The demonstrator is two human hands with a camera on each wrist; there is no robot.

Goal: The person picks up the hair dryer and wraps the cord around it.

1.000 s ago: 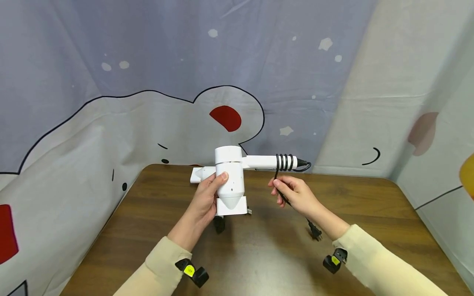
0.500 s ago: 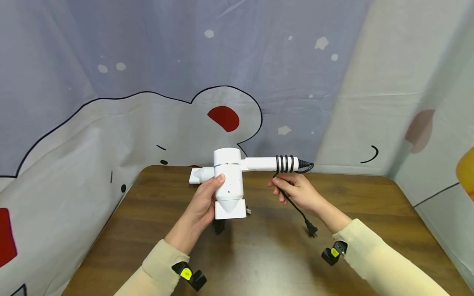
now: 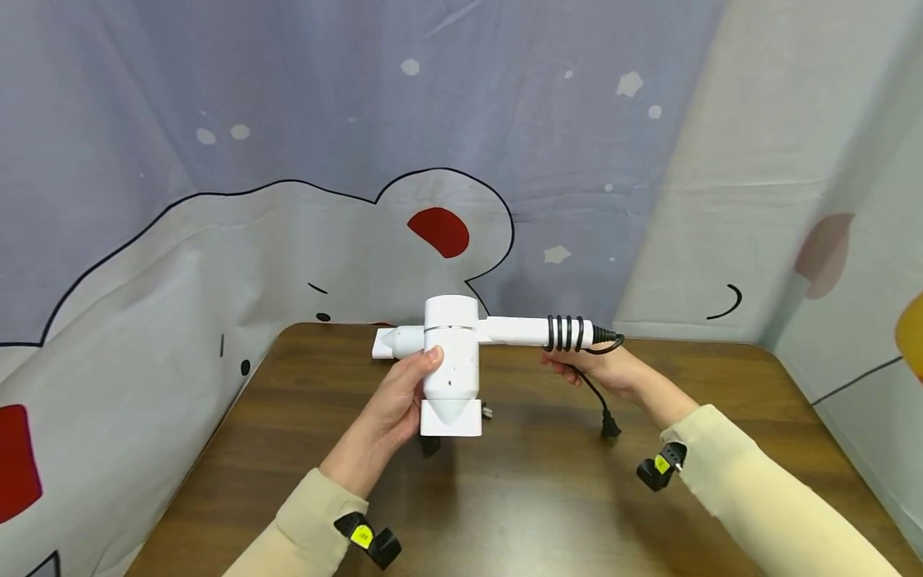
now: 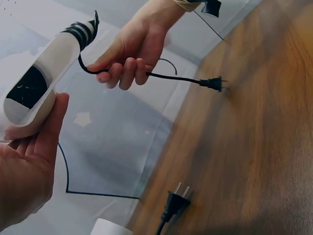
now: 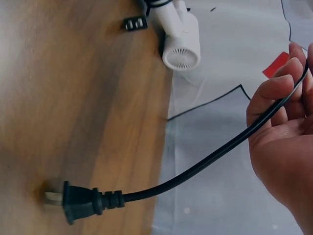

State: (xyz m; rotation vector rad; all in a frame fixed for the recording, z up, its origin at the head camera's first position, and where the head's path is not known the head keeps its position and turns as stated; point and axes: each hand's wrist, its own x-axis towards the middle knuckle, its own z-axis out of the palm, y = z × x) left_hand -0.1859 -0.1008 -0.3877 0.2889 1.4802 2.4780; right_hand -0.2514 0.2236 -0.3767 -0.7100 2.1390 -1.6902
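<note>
My left hand [image 3: 389, 413] grips the barrel of a white hair dryer [image 3: 452, 365], thumb across its side. The dryer is held above the table, its flat nozzle [image 3: 451, 418] toward me and its handle [image 3: 513, 330] pointing right. Several turns of black cord [image 3: 565, 332] wrap the handle's end. Below the handle, my right hand [image 3: 613, 370] holds the free stretch of cord; the handle partly hides its fingers in the head view. In the right wrist view the cord [image 5: 210, 159] runs across the curled fingers, and its two-pin plug [image 5: 83, 201] dangles over the table.
A second white hair dryer [image 3: 404, 342] lies behind the held one on the wooden table [image 3: 534, 497], mostly hidden in the head view. Its black plug [image 4: 172, 203] lies on the wood in the left wrist view. A printed curtain [image 3: 346, 264] hangs behind the table.
My right hand has moved away and to the right, from in front of the handle to partly behind it. The plug has swung up closer to the hand. The held dryer has sunk slightly.
</note>
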